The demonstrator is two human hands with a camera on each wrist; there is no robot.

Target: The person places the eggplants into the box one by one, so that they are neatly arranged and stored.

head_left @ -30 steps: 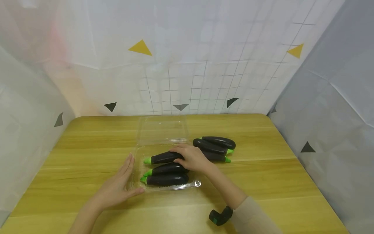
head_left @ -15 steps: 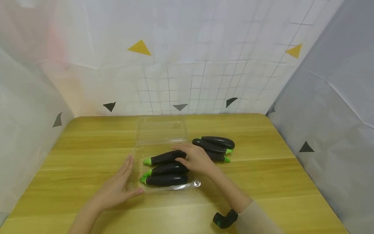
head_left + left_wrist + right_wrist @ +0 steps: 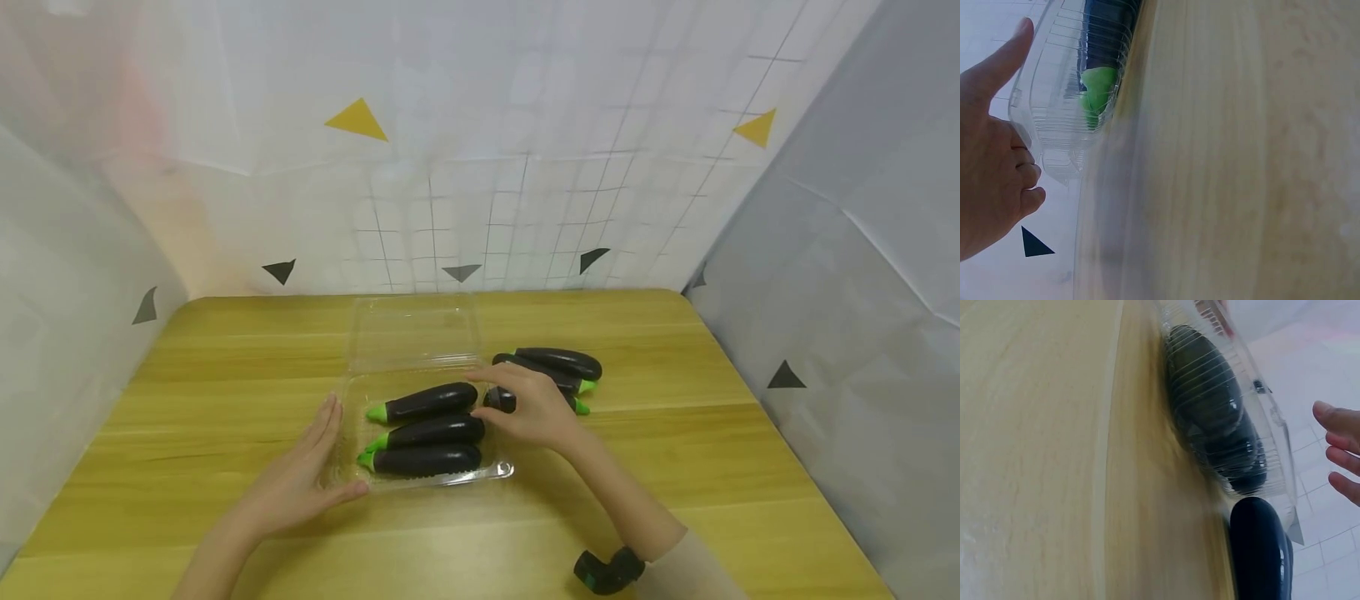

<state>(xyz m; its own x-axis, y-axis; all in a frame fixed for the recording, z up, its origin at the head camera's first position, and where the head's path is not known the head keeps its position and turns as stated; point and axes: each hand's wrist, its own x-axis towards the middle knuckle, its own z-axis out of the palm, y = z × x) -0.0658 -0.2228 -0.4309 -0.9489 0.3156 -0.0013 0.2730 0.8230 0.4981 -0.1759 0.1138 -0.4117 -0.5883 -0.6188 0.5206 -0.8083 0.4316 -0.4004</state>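
A clear plastic clamshell box [image 3: 465, 479] lies on the table with its lid [image 3: 414, 329] folded back. Three dark eggplants with green stems sit side by side in it: a far one [image 3: 435, 402], a middle one [image 3: 438, 430] and a near one [image 3: 431, 460]. My left hand [image 3: 292, 487] rests against the box's left side, fingers extended and thumb at the front corner. Over the box's right edge is my right hand [image 3: 528, 404], fingers loosely bent and holding nothing. In the right wrist view its fingers [image 3: 1342, 461] are apart from the box.
Right of the box lie three more eggplants [image 3: 562, 362], partly behind my right hand. A black elbow-shaped object [image 3: 609, 572] is by the right sleeve at the front. White sheeting [image 3: 480, 208] bounds the wooden table [image 3: 675, 467] at the back and sides.
My right hand has let go of the far eggplant in the box and moved right and slightly up. The left hand has stayed at the box's side.
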